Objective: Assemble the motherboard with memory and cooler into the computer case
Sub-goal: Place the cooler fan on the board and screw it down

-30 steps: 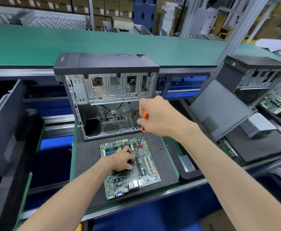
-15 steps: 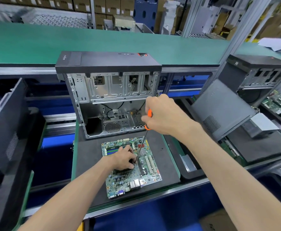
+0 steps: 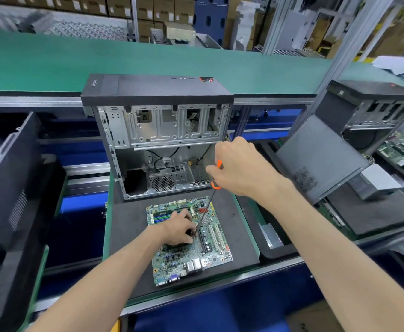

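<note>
A green motherboard lies flat on a black mat, with a memory stick in its far slots. My left hand rests curled on the dark cooler at the board's middle and hides most of it. My right hand grips the orange handle of a screwdriver, whose thin shaft slants down to a screw beside my left fingers. Behind the board stands the open computer case, its bare metal inside facing me.
A loose grey side panel leans at the right, beside a second open case and another board. A black panel stands at the left. A green conveyor belt runs behind the case.
My right hand has turned slightly on the screwdriver handle and sits a little higher. The left hand stays on the cooler and the board has not moved.
</note>
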{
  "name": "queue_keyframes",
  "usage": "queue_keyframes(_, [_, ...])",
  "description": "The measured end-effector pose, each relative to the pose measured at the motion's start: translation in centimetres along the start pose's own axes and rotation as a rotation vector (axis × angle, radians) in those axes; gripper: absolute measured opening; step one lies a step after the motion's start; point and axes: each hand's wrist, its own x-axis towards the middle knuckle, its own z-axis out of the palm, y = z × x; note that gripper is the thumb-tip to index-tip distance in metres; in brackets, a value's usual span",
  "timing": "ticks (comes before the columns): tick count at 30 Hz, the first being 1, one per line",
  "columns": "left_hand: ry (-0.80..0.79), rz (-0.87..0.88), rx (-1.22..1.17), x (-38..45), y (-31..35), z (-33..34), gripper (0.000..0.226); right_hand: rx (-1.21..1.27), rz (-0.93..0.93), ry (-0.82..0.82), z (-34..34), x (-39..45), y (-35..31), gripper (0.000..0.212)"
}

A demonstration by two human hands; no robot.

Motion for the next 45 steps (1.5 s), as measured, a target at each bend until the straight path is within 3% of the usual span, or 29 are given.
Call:
queue_keyframes(2, [-0.002,0.0,0.005,0.0,0.0,0.0,0.013,-0.11,0.046,0.086,0.4,-0.2,-0.6,0.042])
queue_keyframes(4, [0.002,0.005,0.015,-0.1,0.1,-0.1,0.011,-0.13,-0.023,0.099,0.4,-0.2,-0.8,0.036])
queue_keyframes(6, [0.006,0.006,0.027,-0.1,0.2,-0.1,0.01,-0.006,-0.118,-0.01,-0.3,-0.1,-0.7,0.013])
queue_keyframes(9, [0.001,0.003,0.032,-0.2,0.2,-0.1,0.011,0.192,-0.129,-0.143,-1.1,-0.2,-0.4,0.024])
queue_keyframes(12, [-0.01,0.001,0.037,-0.2,0.2,-0.2,0.017,0.111,-0.044,-0.044,-0.3,-0.1,-0.4,0.013])
queue_keyframes(15, [-0.012,-0.001,0.029,-0.2,0.3,-0.2,0.02,-0.182,0.078,0.15,0.8,-0.2,-0.7,0.04])
queue_keyframes(17, [-0.004,0.005,0.026,-0.2,0.3,-0.2,0.02,-0.24,0.045,0.198,0.7,-0.2,-0.5,0.037])
queue_keyframes(20, [0.003,0.005,0.03,-0.2,0.2,-0.1,0.016,0.042,-0.138,-0.018,-0.4,-0.2,0.2,0.016])
queue_keyframes(23, [0.008,0.008,0.024,-0.1,0.1,-0.1,0.012,0.258,-0.148,-0.114,-1.0,-0.2,0.5,0.026])
queue_keyframes(26, [0.0,0.006,0.019,-0.2,0.0,0.0,0.014,0.126,-0.081,-0.029,-0.2,0.0,0.3,0.012])
queue_keyframes(29, [0.002,0.005,0.017,-0.2,0.1,-0.1,0.016,-0.157,0.065,0.153,0.9,-0.1,-0.4,0.026])
queue_keyframes(31, [0.005,0.001,0.011,-0.2,0.2,-0.1,0.018,-0.224,0.06,0.206,1.0,-0.1,-0.1,0.028])
queue_keyframes(34, [0.002,-0.004,0.009,-0.3,0.2,-0.1,0.021,0.048,-0.105,0.02,0.0,-0.2,0.7,0.017])
queue_keyframes(37, [0.001,0.0,0.0,-0.2,0.3,-0.1,0.02,0.236,-0.147,-0.101,-0.8,-0.2,1.2,0.024])
queue_keyframes(40, [0.0,-0.005,0.002,-0.4,0.3,-0.2,0.019,0.116,-0.054,-0.01,0.0,0.0,0.8,0.015])
queue_keyframes(43, [-0.005,-0.008,-0.008,-0.4,0.4,-0.2,0.02,-0.144,0.088,0.154,1.0,-0.1,0.1,0.038])
queue_keyframes(45, [0.001,-0.007,-0.011,-0.5,0.4,-0.3,0.019,-0.146,0.028,0.173,0.8,0.0,0.0,0.031])
